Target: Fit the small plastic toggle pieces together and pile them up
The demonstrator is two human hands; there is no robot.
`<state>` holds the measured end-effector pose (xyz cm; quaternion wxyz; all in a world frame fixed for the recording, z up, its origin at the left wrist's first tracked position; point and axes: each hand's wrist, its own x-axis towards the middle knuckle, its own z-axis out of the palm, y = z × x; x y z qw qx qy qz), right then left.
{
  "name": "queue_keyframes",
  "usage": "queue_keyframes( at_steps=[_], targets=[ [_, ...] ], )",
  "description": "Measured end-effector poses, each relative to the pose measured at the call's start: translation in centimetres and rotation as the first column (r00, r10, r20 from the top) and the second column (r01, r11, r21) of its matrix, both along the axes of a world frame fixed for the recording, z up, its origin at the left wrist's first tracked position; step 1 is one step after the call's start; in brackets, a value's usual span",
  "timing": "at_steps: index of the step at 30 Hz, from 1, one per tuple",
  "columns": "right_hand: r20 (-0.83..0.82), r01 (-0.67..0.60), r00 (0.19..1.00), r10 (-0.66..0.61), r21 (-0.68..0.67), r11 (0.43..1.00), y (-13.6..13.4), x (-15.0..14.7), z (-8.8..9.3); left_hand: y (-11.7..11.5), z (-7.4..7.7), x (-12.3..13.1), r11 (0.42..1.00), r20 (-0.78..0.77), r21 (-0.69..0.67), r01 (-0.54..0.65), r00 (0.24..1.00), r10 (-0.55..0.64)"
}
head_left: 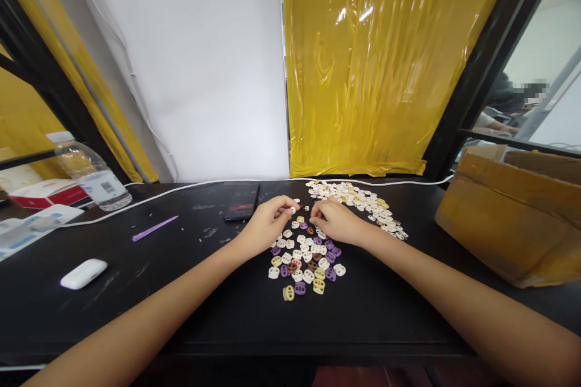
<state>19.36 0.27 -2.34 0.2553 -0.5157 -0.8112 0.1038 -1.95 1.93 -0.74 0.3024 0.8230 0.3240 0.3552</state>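
My left hand (269,219) pinches a small white cord lock (293,210) between thumb and fingertips. Just to its right, my right hand (334,220) is closed, its fingers curled down at the table; whatever they may hold is hidden. Loose two-holed cord locks (308,276) in white, cream, purple, brown and pink lie spread below and between both hands. A larger heap of mostly white and cream cord locks (358,198) stretches behind my right hand and off to the right.
A black phone (241,202) lies left of my left hand. Farther left are a purple strip (155,228), a white earbud case (84,274) and a water bottle (93,174). A white cable (152,195) crosses the back. A cardboard box (508,217) stands right; a person sits beyond.
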Motion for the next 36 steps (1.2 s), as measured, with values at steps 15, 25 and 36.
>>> queue_keyframes(
  at_steps=[15,25,36],
  targets=[
    [-0.734,-0.182,0.677,0.057,-0.092,0.979,-1.0,-1.2,0.6,-0.5,-0.1,0.4,0.903,0.276,-0.379,0.204,0.956,-0.100],
    [-0.883,-0.280,0.469,-0.017,-0.166,0.946,-1.2,-1.8,0.5,-0.8,0.3,0.2,0.882,0.248,-0.435,0.184,0.966,-0.079],
    [-0.823,-0.278,0.568,0.012,-0.179,0.944,-1.7,-1.8,0.9,-1.2,0.9,0.1,0.851,0.289,-0.500,0.161,0.957,-0.010]
  ],
)
